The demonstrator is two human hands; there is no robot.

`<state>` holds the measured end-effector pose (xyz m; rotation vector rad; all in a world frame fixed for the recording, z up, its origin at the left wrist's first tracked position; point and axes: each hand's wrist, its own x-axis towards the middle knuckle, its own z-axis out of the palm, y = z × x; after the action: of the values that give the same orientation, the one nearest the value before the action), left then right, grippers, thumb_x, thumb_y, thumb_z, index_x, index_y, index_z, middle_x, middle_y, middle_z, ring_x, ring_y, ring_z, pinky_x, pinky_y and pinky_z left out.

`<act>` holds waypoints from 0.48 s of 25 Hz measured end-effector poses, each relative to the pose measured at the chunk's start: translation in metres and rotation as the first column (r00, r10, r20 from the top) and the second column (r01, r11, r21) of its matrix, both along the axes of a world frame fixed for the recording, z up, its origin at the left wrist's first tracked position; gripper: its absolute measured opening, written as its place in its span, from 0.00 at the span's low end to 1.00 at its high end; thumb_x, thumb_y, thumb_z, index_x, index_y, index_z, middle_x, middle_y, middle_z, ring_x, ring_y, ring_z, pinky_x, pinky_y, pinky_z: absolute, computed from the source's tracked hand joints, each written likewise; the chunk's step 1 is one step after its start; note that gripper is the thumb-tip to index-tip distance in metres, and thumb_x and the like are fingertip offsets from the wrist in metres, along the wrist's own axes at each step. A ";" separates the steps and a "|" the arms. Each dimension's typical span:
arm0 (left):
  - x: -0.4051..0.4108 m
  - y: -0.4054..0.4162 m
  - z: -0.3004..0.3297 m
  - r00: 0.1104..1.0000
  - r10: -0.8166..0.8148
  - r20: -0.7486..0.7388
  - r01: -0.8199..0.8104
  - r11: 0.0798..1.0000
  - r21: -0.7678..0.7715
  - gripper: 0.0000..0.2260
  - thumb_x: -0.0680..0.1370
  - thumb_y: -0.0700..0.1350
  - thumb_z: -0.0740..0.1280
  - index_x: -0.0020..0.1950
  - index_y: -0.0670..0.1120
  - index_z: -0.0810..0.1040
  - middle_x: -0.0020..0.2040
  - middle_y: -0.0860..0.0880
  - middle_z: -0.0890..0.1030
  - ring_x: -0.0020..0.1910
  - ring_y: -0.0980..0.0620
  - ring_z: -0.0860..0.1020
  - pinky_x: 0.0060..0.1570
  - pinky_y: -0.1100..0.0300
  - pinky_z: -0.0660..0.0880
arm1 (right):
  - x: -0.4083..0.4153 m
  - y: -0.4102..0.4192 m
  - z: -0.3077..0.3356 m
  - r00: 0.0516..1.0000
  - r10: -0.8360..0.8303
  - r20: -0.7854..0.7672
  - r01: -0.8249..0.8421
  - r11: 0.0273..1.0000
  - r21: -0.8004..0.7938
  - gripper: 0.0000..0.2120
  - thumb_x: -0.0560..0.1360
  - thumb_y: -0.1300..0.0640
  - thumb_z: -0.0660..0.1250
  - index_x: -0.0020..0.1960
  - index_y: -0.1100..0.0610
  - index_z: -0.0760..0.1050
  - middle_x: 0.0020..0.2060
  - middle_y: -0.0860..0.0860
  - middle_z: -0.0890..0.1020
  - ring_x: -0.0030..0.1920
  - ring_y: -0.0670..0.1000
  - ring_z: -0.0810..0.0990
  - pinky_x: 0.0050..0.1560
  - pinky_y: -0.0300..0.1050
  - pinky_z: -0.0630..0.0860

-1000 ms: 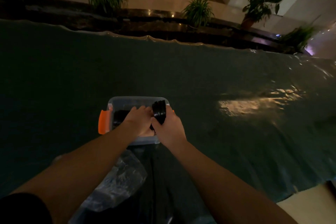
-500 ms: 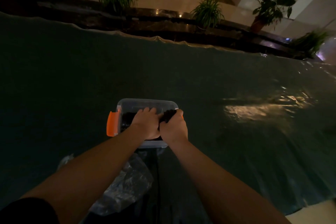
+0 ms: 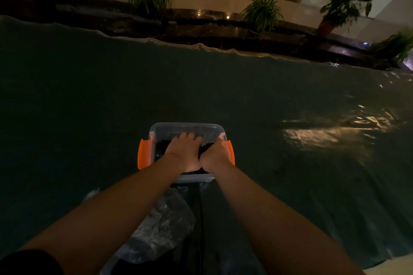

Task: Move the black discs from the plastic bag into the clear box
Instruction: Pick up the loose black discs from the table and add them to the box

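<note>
Hands meet low in the centre of the frame, both down inside the clear rectangular plastic box [image 3: 186,128] with orange side latches [image 3: 142,156], which sits on the dark green plastic-covered table [image 3: 89,100]. The left hand [image 3: 183,154] lies flat with its fingers spread forward over the dark contents, palm down, seemingly pressing rather than gripping; the right hand [image 3: 215,156] is curled at the box's right side, touching the left hand, and whether it holds a disc under the fingers cannot be told in this dim light. Black discs [image 3: 161,147] show as a dark mass in the left part of the box, beside and under the left hand; single discs cannot be made out. The crumpled clear plastic bag [image 3: 163,225] lies just below the box in the frame, between the two forearms, and whether any discs are left in it is not visible. The step in hand looks like setting down and settling a batch of discs in the box, so the transfer seems well under way. The next move probably calls for letting go, lifting both hands clear without dragging discs over the rim, then reaching back to the bag near the lower centre to check for more.
</note>
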<state>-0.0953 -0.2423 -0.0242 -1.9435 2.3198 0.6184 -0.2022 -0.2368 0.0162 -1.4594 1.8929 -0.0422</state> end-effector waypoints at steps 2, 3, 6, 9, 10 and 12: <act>0.009 0.002 0.001 0.998 -0.021 -0.053 0.022 1.000 0.006 0.27 0.72 0.61 0.69 0.69 0.53 0.71 0.67 0.47 0.75 0.66 0.46 0.71 0.68 0.45 0.66 | 0.003 -0.007 -0.006 0.999 0.043 -0.018 -0.043 0.999 0.019 0.41 0.79 0.58 0.65 0.81 0.63 0.43 0.76 0.66 0.62 0.74 0.65 0.66 0.73 0.57 0.64; 0.013 0.002 0.001 0.997 -0.038 -0.072 0.040 0.999 0.025 0.29 0.71 0.63 0.68 0.69 0.53 0.71 0.67 0.48 0.75 0.66 0.46 0.71 0.68 0.46 0.66 | 0.004 -0.011 -0.008 0.999 0.033 -0.015 -0.032 0.997 0.071 0.39 0.80 0.57 0.64 0.81 0.64 0.45 0.77 0.65 0.60 0.75 0.65 0.63 0.75 0.58 0.61; 0.023 0.002 0.005 0.991 -0.091 -0.100 0.101 0.990 0.096 0.39 0.65 0.68 0.70 0.72 0.54 0.68 0.68 0.50 0.74 0.67 0.47 0.71 0.69 0.46 0.66 | 0.013 -0.021 -0.002 0.972 -0.194 0.131 0.152 0.949 0.277 0.27 0.83 0.54 0.58 0.80 0.60 0.57 0.70 0.61 0.74 0.69 0.58 0.74 0.73 0.51 0.67; 0.026 0.003 0.001 0.992 -0.118 -0.044 0.120 0.992 0.032 0.41 0.64 0.68 0.72 0.73 0.53 0.68 0.69 0.49 0.73 0.67 0.47 0.71 0.69 0.45 0.66 | 0.013 -0.023 0.003 0.875 -0.398 0.276 0.306 0.896 0.322 0.15 0.83 0.56 0.57 0.65 0.58 0.75 0.54 0.58 0.82 0.56 0.57 0.81 0.64 0.55 0.77; 0.024 0.004 -0.002 0.994 -0.108 -0.025 0.109 0.994 0.014 0.41 0.65 0.69 0.72 0.73 0.52 0.67 0.70 0.49 0.73 0.68 0.46 0.71 0.70 0.44 0.65 | 0.011 -0.022 0.005 0.868 -0.400 0.294 0.306 0.897 0.318 0.14 0.82 0.56 0.57 0.62 0.58 0.75 0.52 0.57 0.82 0.54 0.56 0.81 0.63 0.55 0.78; 0.020 0.003 -0.006 0.997 -0.079 0.002 0.079 0.997 -0.012 0.42 0.66 0.70 0.70 0.74 0.52 0.66 0.71 0.48 0.73 0.69 0.45 0.70 0.71 0.43 0.64 | 0.010 -0.021 0.010 0.856 -0.408 0.319 0.314 0.898 0.308 0.12 0.81 0.57 0.57 0.59 0.59 0.74 0.47 0.56 0.81 0.49 0.54 0.81 0.61 0.52 0.78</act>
<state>-0.0754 -0.2390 -0.0301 -1.8452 2.3918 0.5975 -0.1920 -0.2576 0.0264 -0.8373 1.7525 -0.2421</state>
